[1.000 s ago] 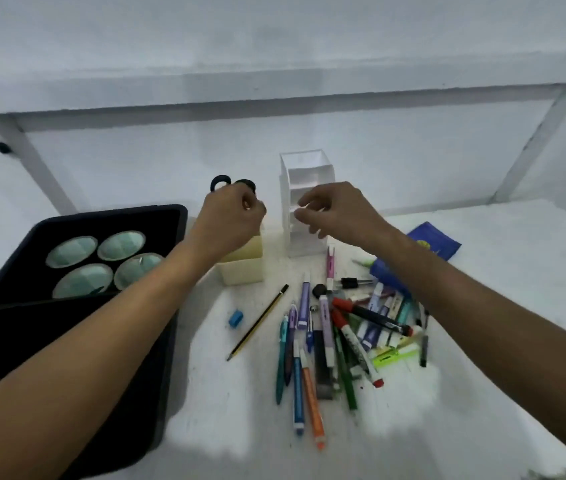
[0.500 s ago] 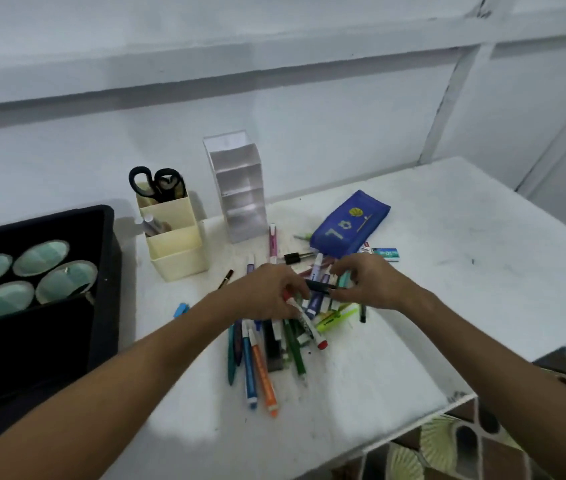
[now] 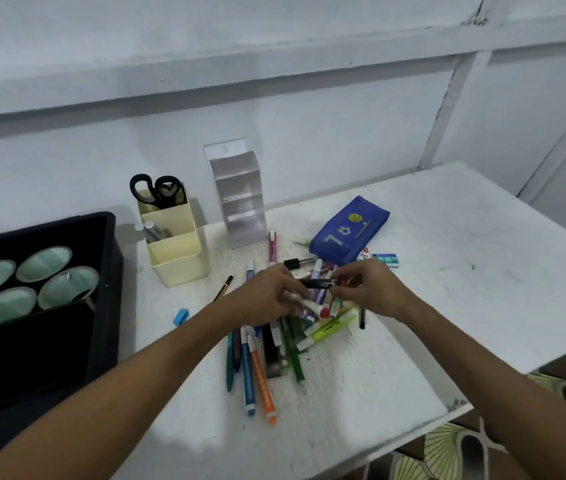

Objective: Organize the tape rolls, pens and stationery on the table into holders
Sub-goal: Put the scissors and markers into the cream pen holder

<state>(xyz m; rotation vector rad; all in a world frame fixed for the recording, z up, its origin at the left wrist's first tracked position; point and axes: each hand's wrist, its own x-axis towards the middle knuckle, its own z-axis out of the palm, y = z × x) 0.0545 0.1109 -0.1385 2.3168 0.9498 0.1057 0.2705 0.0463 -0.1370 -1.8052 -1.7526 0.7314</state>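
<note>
A heap of pens and markers (image 3: 274, 344) lies in the middle of the white table (image 3: 448, 271). Both hands are over its far end. My left hand (image 3: 267, 299) grips a white marker with a red cap (image 3: 319, 310). My right hand (image 3: 368, 289) pinches one end of a black pen (image 3: 314, 283) that spans between the two hands. A cream holder (image 3: 177, 247) with black scissors (image 3: 157, 190) and two pens stands at the back left. Beside it stands a white tiered holder (image 3: 240, 199).
A black tray (image 3: 108, 271) with several teal tape rolls (image 3: 28, 285) fills the left side. A blue pencil case (image 3: 349, 230), a small box (image 3: 385, 259), a pencil (image 3: 222, 292) and a blue sharpener (image 3: 181, 317) lie around the heap. The table's edge runs close on the right.
Both hands came down from the two holders at the back to the heap. They have kept working at the heap since then, and the view has swung left.
</note>
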